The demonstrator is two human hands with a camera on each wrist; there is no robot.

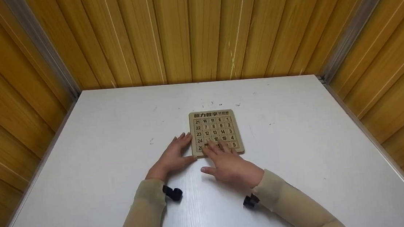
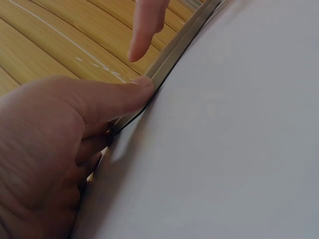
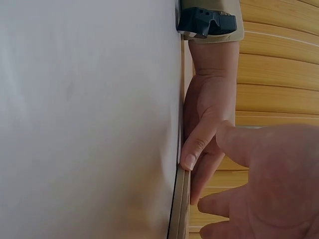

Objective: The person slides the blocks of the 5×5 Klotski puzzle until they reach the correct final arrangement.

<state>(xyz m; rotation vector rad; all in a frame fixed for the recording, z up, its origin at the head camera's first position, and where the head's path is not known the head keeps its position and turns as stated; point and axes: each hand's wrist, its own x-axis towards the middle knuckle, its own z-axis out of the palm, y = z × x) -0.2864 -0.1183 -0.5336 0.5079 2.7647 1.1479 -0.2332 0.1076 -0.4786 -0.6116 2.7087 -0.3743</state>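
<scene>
A wooden number sliding puzzle (image 1: 215, 114) lies flat on the white table in the head view, with rows of numbered tiles under a printed heading. My left hand (image 1: 172, 155) holds its lower left corner, fingers along the left side and thumb on the near edge. In the left wrist view, that thumb (image 2: 122, 97) presses the puzzle's side. My right hand (image 1: 230, 164) lies over the bottom rows, fingers spread and fingertips on the tiles, hiding some numbers. Its thumb stays off the board. The right wrist view shows the right palm (image 3: 279, 184) beside the puzzle's edge (image 3: 181, 204).
The white table (image 1: 116, 135) spreads around the puzzle, with small dark marks beyond it. Yellow wood-look panels (image 1: 173, 32) wall the back and both sides. Black wrist devices (image 1: 173, 193) sit on both sleeves.
</scene>
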